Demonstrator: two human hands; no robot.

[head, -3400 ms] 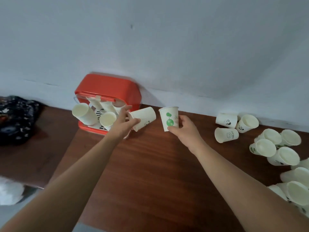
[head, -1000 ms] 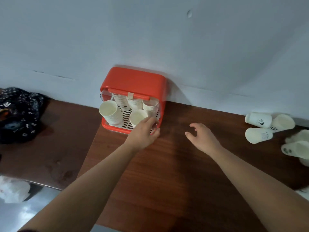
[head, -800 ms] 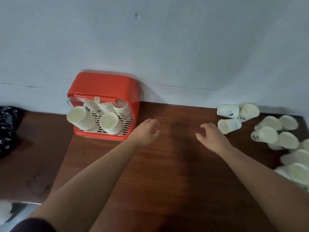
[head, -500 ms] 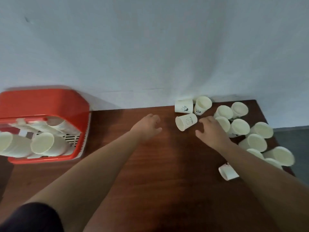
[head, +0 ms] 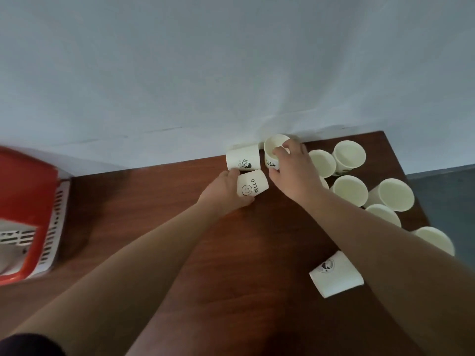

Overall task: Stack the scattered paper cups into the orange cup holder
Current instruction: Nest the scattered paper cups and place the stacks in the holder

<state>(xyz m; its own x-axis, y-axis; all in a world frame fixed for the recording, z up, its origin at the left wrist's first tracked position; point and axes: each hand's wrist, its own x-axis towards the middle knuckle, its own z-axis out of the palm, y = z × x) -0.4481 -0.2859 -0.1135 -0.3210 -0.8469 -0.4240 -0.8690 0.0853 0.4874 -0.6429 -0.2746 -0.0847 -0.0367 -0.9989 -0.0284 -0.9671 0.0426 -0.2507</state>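
Right, both hands are loaded at once, which I read as taking two cups per trip to the orange cup holder (head: 28, 201), which sits far left of the HELLO cup (head: 253, 185) at the frame edge. The left hand (head: 226, 191) grips the HELLO cup, which lies on its side on the bench (head: 154, 201); its fingers (head: 246, 200) are curled under the cup and the thumb is on top, a sidewall grip that suits a lying cup. The right hand (head: 293, 170) is just right of the HELLO cup, fingers hooked over the rim of a second cup (head: 272, 147) against the wall (head: 231, 73), likely because the rim is the only free edge there. Readable print: "HELLO" plus a smiley. The cup with a black drawing (head: 243, 158) touching it from behind has small text too fine to read. The loose cups (head: 349, 190) further right show only their mouths. The cup with a round logo (head: 334, 274) nearer the camera is illegible.
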